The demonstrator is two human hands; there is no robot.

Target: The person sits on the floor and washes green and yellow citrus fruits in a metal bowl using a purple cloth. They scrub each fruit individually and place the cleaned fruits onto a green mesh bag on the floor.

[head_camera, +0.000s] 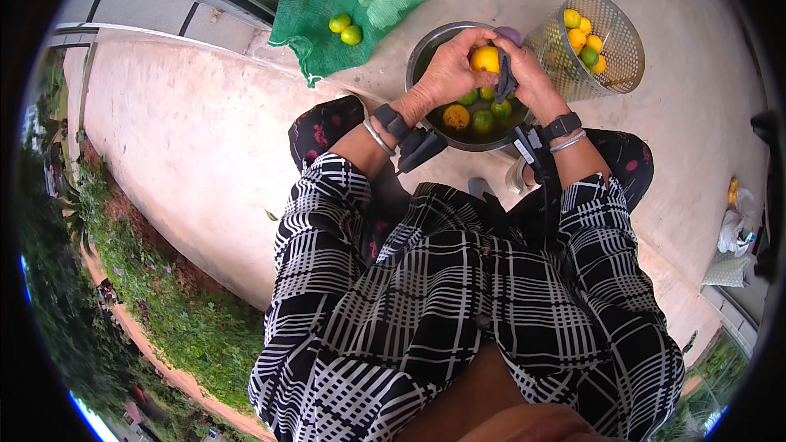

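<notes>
Above a round metal basin (pixel 424 49), my left hand (pixel 454 67) grips a yellow-orange citrus fruit (pixel 485 59). My right hand (pixel 525 70) holds a dark wet cloth (pixel 505 77) against the fruit's right side. Part of a purple thing (pixel 508 35) shows behind the fingers; I cannot tell whether it belongs to the cloth. Several green and yellow citrus fruits lie in liquid in the basin, among them a green one (pixel 482 121) and a yellow one with brown blemishes (pixel 456 116).
A perforated basket (pixel 629 52) with several yellow fruits and a green one stands right of the basin. On a green mesh sack (pixel 331 61) at the upper left lie two green fruits (pixel 345 29). Plastic bags (pixel 732 233) lie at the far right. Plants (pixel 159 294) border the concrete floor at left.
</notes>
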